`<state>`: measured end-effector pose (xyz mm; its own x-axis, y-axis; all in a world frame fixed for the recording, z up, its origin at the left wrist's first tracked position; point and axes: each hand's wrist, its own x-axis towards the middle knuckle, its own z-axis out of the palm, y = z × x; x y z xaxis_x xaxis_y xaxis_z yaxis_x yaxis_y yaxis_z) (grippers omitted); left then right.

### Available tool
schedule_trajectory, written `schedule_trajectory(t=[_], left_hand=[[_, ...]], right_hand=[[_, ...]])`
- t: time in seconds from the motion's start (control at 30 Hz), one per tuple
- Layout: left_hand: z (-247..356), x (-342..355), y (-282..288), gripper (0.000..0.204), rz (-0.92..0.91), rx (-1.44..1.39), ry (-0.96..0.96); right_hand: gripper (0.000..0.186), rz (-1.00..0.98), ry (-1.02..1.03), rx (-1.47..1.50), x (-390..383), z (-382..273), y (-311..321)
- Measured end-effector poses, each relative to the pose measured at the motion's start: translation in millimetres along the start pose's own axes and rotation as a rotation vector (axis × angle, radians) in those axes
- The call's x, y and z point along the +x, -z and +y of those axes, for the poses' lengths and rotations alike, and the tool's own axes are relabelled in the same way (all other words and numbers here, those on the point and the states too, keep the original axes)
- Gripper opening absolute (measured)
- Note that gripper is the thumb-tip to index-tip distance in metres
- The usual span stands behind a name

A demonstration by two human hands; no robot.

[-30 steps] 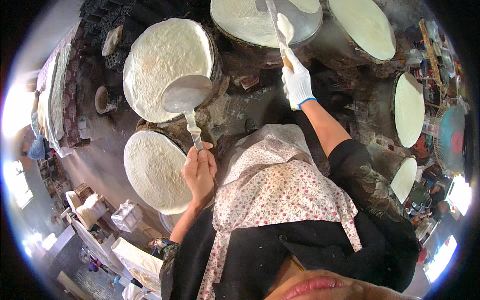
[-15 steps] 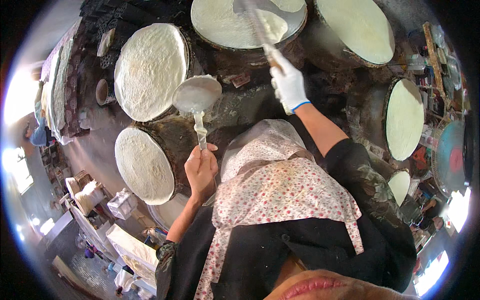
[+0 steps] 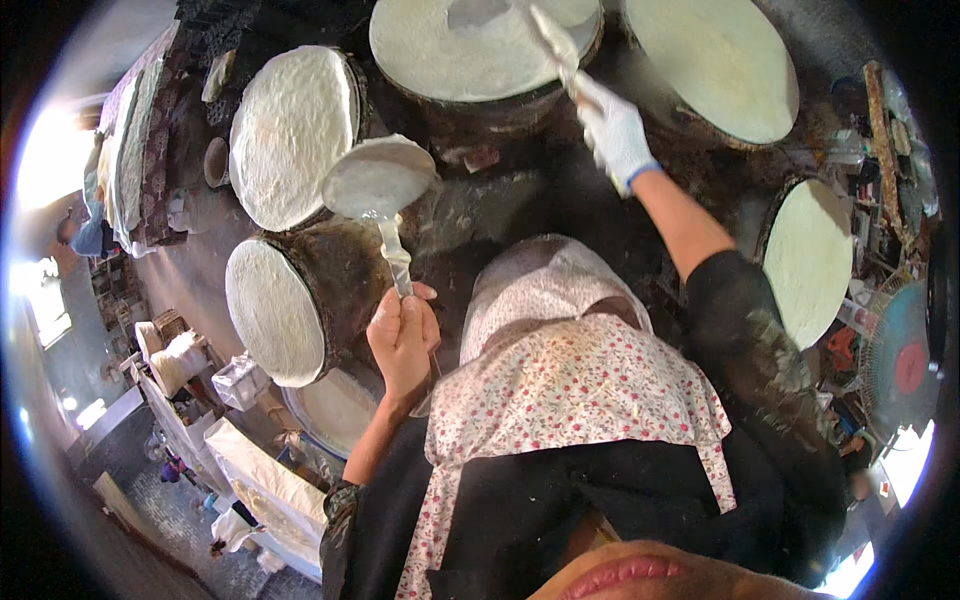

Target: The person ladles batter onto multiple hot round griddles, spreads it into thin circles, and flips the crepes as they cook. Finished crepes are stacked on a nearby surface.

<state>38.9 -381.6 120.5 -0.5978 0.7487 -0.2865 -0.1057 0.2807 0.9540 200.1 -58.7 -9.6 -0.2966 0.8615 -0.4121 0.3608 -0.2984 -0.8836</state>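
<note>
My bare left hand [image 3: 404, 345] grips the batter-coated handle of a round metal ladle [image 3: 377, 178], its bowl just beside a pan covered in a lumpy white layer [image 3: 280, 130]. My right hand [image 3: 618, 138], in a white glove, is closed on a long batter-smeared spatula [image 3: 555, 45] over the top middle round pan [image 3: 450, 55], where white batter surrounds a greyer patch. The spatula's tip is blurred.
More round white-covered pans stand at upper right [image 3: 710, 55], right [image 3: 805, 270] and lower left [image 3: 275, 320]. A fan [image 3: 895, 365] is at right. Stacked sheets [image 3: 135, 150] and a person in blue [image 3: 92, 230] are at left; white-covered trays [image 3: 265, 490] sit lower left.
My gloved hand and spatula have moved rightward, and batter covers more of the top pan. The ladle has shifted off the left pan toward its near edge. The view has shifted somewhat.
</note>
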Motion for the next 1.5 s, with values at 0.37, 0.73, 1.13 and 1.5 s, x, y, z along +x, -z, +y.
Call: schedule_trajectory(t=[0.37, 0.73, 1.13, 1.5], left_hand=[[11.3, -6.2, -2.7, 0.018, 0.094, -0.137, 0.076], [-8.0, 8.2, -14.7, 0.019, -0.053, -0.038, 0.143], [0.2, 28.3, -2.8, 0.019, -0.167, -0.048, 0.222], [-1.4, 43.4, 25.9, 0.019, -0.254, -0.066, 0.226]], right_hand=[[0.045, 0.115, 0.438, -0.197, -40.3, 35.1, 1.3], [0.046, 0.077, 0.124, -0.032, -2.6, 25.8, 16.6], [0.047, 0.205, 0.161, -0.112, -45.8, 77.3, 11.4], [0.041, 0.035, 0.208, -0.324, 14.8, 1.5, -17.6]])
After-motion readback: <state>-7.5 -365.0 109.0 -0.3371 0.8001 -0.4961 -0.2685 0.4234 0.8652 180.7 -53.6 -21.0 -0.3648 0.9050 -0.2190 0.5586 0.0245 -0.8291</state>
